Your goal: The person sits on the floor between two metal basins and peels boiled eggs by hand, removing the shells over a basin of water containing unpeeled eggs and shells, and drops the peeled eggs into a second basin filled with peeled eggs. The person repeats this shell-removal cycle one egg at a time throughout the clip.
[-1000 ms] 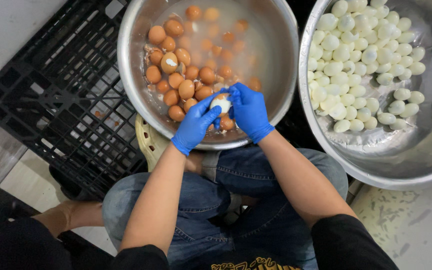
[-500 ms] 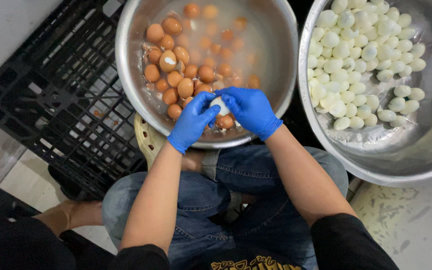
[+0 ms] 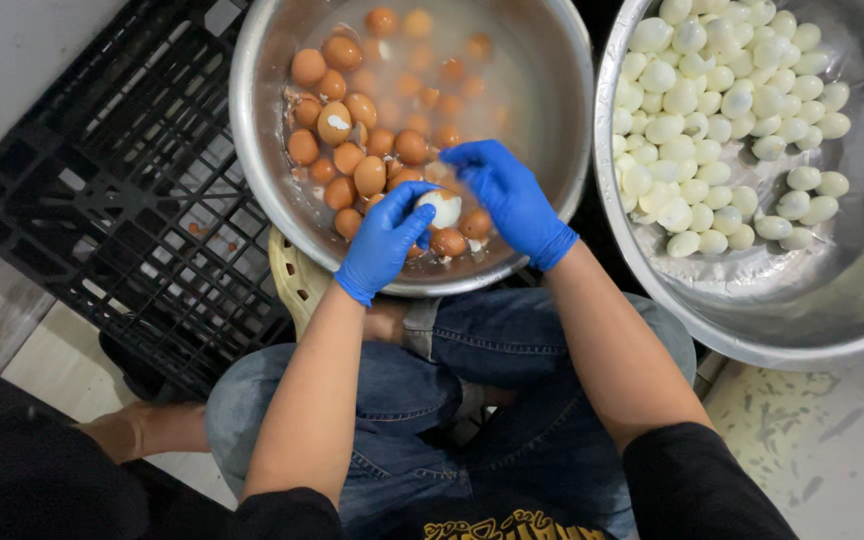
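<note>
Two blue-gloved hands over steel basin of brown eggs (image 3: pixel 352 160): left hand (image 3: pixel 384 240) fingers pinch half-peeled egg (image 3: pixel 442 207); right hand (image 3: pixel 512 200) fingertips curled at shell. Egg prob. wet, slippery, soft; cradle round middle.

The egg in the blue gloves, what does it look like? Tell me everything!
The egg looks mostly white and smooth, so most of its brown shell seems to be off. The left hand holds it from below, and the right hand touches its top with its fingers. It sits just above the water in the steel bowl, close to the brown eggs with shells on.
</note>
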{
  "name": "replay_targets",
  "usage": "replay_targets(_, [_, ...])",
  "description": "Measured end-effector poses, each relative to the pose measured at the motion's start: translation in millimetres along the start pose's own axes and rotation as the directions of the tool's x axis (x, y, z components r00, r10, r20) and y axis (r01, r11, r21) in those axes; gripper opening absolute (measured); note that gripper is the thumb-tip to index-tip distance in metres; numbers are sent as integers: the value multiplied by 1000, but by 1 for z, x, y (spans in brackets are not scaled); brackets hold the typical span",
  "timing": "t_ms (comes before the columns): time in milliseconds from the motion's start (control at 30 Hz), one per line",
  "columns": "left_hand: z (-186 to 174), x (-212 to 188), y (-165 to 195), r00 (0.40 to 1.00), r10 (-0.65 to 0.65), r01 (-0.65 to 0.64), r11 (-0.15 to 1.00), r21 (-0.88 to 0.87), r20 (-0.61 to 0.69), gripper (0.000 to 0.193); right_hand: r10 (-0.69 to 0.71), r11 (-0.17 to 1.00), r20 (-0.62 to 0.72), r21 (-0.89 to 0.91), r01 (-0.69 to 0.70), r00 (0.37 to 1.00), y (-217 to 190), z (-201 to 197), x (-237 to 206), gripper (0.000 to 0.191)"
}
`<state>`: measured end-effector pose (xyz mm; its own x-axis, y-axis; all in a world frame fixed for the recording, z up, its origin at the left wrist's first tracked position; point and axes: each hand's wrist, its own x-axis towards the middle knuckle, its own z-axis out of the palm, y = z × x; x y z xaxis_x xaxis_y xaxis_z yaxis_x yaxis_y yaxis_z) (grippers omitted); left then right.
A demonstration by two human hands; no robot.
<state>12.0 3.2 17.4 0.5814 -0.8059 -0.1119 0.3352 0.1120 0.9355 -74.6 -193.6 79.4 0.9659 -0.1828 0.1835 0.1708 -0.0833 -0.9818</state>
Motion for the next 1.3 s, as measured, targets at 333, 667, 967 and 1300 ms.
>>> replay_targets(333, [0, -4, 9, 998, 52, -46, 980, 192, -31, 25, 13, 727, 10, -687, -2, 1000, 9, 10, -5, 12])
replay_targets(667, [11, -4, 26, 1000, 2, -8, 972, -236, -27, 51, 164, 868, -232, -428, -253, 959, 81, -37, 7, 31])
replay_targets(967, [-24, 16, -35, 961, -14, -15, 994, -105, -276, 42, 620, 573, -529, -199, -795, 579, 115, -75, 41, 38])
replay_targets(1300, [-32, 22, -51, 889, -232, 61, 915, -399, -395, 26, 627, 589, 311, 410, -696, 714, 49, -5, 37, 41])
